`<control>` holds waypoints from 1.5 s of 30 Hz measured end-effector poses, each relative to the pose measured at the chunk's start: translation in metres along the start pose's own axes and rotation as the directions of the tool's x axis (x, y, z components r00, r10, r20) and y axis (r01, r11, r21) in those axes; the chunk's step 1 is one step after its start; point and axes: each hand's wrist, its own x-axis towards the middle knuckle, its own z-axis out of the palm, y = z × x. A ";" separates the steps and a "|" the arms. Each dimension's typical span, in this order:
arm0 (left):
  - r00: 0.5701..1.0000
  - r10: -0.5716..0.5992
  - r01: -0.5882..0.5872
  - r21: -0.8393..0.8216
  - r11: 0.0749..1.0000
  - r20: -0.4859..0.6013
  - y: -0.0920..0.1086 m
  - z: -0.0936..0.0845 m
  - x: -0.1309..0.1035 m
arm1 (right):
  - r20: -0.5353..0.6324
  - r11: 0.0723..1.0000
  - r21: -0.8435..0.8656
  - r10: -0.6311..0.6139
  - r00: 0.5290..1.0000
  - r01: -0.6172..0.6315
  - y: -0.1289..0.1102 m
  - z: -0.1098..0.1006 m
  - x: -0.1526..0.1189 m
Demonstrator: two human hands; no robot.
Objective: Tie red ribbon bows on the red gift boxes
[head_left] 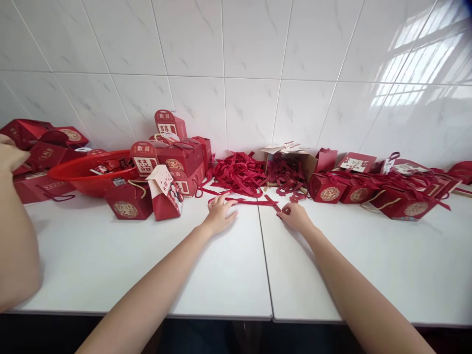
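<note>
A red ribbon (249,201) lies stretched across the white table (228,265), in front of a tangled heap of ribbons (239,172). Over its left end is my left hand (220,215), fingers spread, touching the ribbon. My right hand (295,216) is closed, fingertips pinching the lower end of a dark red strip (272,202) that crosses the ribbon's right end. Behind my right hand, similar dark red pieces (289,174) spill from an open cardboard box (308,164).
Red gift boxes (127,201) and a red plastic basin (92,172) stand at the left. More boxes with ribbons (330,189) line the right. Another person's arm (16,241) reaches in at the far left. A seam splits the tabletop; a tiled wall (250,39) is behind.
</note>
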 end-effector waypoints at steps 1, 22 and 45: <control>1.000 -0.010 0.010 -0.005 1.000 -0.004 -0.001 0.000 0.000 | -0.008 1.000 0.010 0.008 1.000 -0.008 0.000 0.000 0.000; 0.946 -0.035 -0.024 -0.177 0.984 -0.323 0.019 -0.007 0.000 | -0.516 0.758 0.487 -0.151 0.843 0.434 -0.027 -0.008 -0.002; 0.978 0.125 0.094 -0.885 0.456 0.168 0.043 -0.024 -0.005 | -0.043 0.655 0.547 -0.600 0.799 0.522 -0.067 0.016 -0.048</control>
